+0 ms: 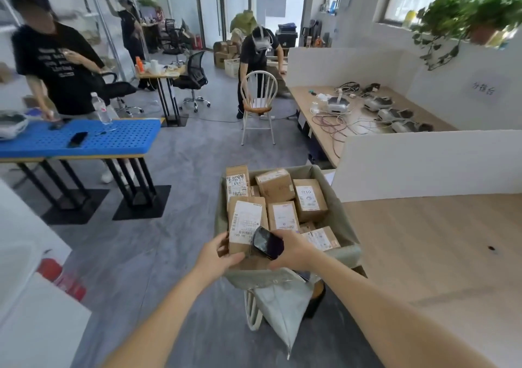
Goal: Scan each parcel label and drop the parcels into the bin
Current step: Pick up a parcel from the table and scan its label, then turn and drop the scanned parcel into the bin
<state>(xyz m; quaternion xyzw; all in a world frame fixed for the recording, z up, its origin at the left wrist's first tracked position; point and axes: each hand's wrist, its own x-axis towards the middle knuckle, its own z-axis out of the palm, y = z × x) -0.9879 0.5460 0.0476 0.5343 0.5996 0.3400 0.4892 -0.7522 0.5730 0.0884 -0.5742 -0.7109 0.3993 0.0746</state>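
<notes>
Over the bin [346, 250] of boxes: L hand [219, 254] grips a labelled parcel [245, 226]; R hand [292, 250] clasps a scanner [265, 243] just beside its label.

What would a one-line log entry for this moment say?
left hand: holds parcel | right hand: holds scanner at label | bin: holds parcels

The scanner [267, 243] is covering the label's [245, 220] lower right corner; both forearms are running off the bottom edge; label print is blurring beyond reading.
</notes>
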